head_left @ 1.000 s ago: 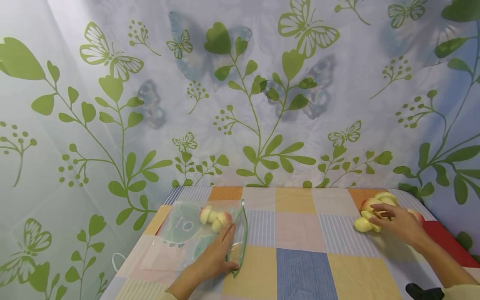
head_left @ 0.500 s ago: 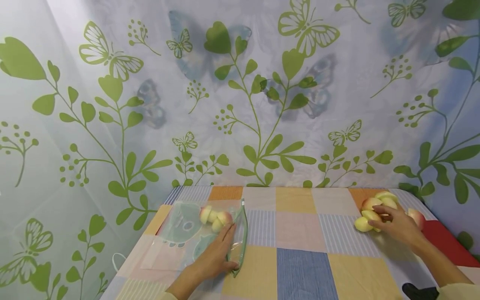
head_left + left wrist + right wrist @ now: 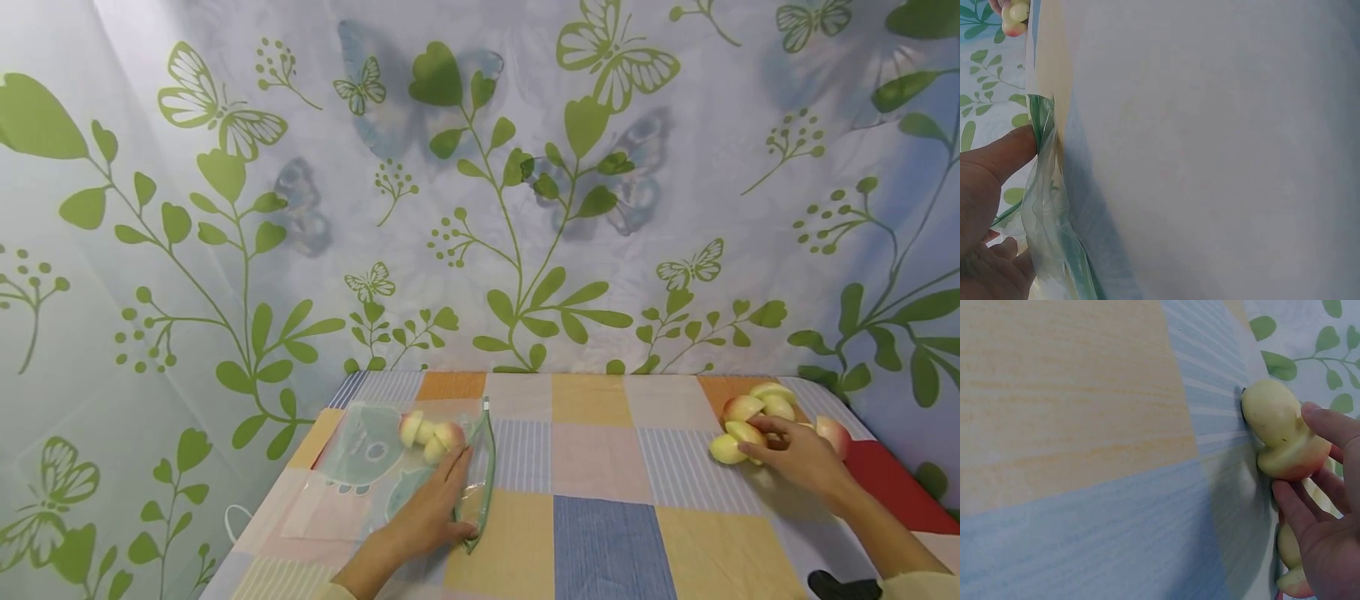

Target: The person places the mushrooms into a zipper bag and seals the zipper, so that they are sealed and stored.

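Note:
A clear zip bag (image 3: pixel 360 500) with green prints and a green zip edge lies on the left of the table. Several yellow-and-red apple pieces (image 3: pixel 429 435) show in it. My left hand (image 3: pixel 429 508) rests on the bag, its fingers stretched towards these pieces. The left wrist view shows that thumb against the green zip edge (image 3: pixel 1041 119). At the far right, my right hand (image 3: pixel 806 458) pinches an apple piece (image 3: pixel 1300 459) between thumb and fingers. Another yellow piece (image 3: pixel 1269 409) lies against it. More apple pieces (image 3: pixel 768 400) are heaped just behind.
A patchwork cloth (image 3: pixel 600 467) covers the table. A red flat thing (image 3: pixel 900 483) lies at its right edge, beside another apple piece (image 3: pixel 832 435). A black object (image 3: pixel 840 586) is near the right sleeve. Behind hangs a leaf-and-butterfly curtain (image 3: pixel 525 250).
My right hand has come down onto the apple pieces, and its fingers have closed around one at the front of the heap. The left hand and the bag have stayed in place.

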Demonstrator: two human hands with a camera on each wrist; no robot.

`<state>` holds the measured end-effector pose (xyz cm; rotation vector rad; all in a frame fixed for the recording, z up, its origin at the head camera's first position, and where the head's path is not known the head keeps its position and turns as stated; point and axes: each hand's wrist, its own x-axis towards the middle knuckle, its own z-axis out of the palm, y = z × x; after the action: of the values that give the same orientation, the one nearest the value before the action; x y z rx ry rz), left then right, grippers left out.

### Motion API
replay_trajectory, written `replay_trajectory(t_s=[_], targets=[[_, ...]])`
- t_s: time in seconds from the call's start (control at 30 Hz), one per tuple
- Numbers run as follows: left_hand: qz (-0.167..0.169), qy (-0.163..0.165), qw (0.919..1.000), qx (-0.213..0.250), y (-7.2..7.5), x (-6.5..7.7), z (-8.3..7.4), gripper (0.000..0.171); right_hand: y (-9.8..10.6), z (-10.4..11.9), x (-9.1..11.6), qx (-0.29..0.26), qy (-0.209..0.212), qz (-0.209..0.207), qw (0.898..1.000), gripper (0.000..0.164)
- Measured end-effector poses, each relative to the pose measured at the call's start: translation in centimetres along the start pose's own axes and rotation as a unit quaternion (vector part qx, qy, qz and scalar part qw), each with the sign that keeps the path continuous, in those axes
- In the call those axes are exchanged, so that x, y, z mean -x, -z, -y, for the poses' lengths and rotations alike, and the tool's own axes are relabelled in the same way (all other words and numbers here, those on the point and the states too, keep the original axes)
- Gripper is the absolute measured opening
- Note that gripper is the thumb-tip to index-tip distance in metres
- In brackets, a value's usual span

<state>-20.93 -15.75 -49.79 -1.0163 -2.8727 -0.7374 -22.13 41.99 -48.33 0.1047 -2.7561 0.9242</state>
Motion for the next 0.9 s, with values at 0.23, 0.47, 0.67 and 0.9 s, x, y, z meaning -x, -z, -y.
replay_trajectory(t_s=[0.23,0.47,0.67,0.9], targets=[[-0.001,-0.005,1.0000,-0.001,0.0,0.0,0.1,0.116,0.1,0.0,0.1,-0.014,0.004,-0.007,1.000,0.061],[0.000,-0.006,1.0000,0.005,0.0,0.0,0.1,0.117,0.1,0.4,-0.3,-0.017,0.016,-0.023,0.999,0.060],[0.000,-0.005,1.0000,0.007,0.0,-0.1,0.1,0.117,0.2,1.1,-0.4,-0.021,0.014,-0.008,1.000,0.061],[-0.002,-0.004,1.0000,0.005,0.1,-0.1,-0.1,0.117,-0.1,1.6,-0.7,-0.039,0.037,-0.011,0.998,0.057]])
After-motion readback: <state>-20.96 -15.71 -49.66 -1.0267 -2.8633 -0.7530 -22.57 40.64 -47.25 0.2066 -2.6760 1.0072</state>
